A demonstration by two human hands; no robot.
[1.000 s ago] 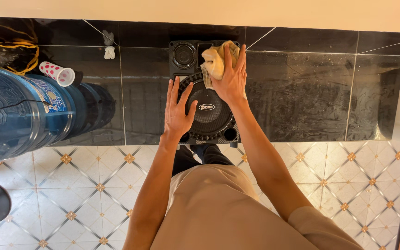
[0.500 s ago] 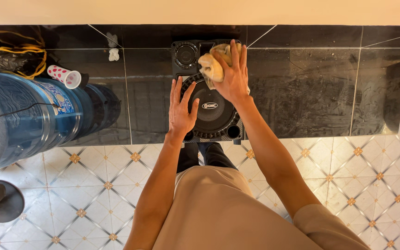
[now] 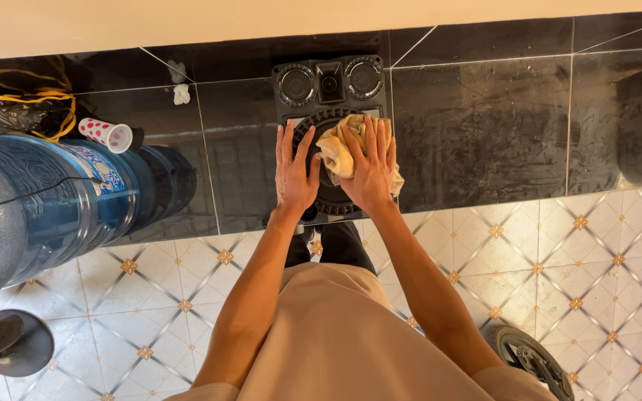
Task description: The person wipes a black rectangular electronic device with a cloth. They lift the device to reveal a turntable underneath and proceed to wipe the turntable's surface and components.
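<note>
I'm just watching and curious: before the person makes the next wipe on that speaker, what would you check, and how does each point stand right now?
1. Cloth under the wiping hand: ok. The right hand presses the yellow cloth onto the big round speaker cone.
2. Speaker steadied: ok. The left hand lies flat on the black speaker, fingers spread.
3. Top part free of the cloth: ok. Both small round tweeters are uncovered.
4. Things close by: ok. The spotted cup and the blue water jug stand apart to the left.
5. Speaker face clean: cannot tell; the hands hide most of it.
6. Cloth damp or dry: cannot tell.
</note>
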